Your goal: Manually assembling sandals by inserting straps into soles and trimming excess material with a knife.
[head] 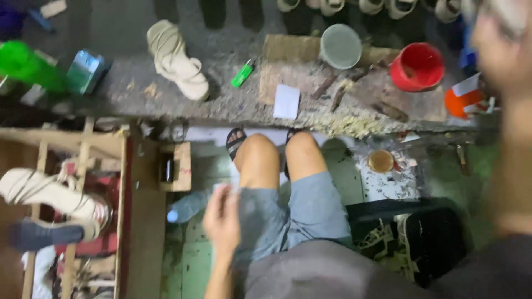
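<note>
Across the top runs the littered grey desk (221, 102), its far edge cut off, carrying a cream strappy sandal (178, 60), a red cup (417, 66) and a small green lighter (242, 73). Below it, the left hand (223, 218) hovers blurred over the left thigh beside a clear plastic bottle (185, 206) on the floor; its grip looks loose and holds nothing I can make out. At right, the right arm (512, 111) is a near blur, its hand cut off, so its grip cannot be told.

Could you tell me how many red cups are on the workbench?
1. The red cup stands at the right end of the workbench, beside a grey bowl. Others may lie beyond the picture's edge.
</note>
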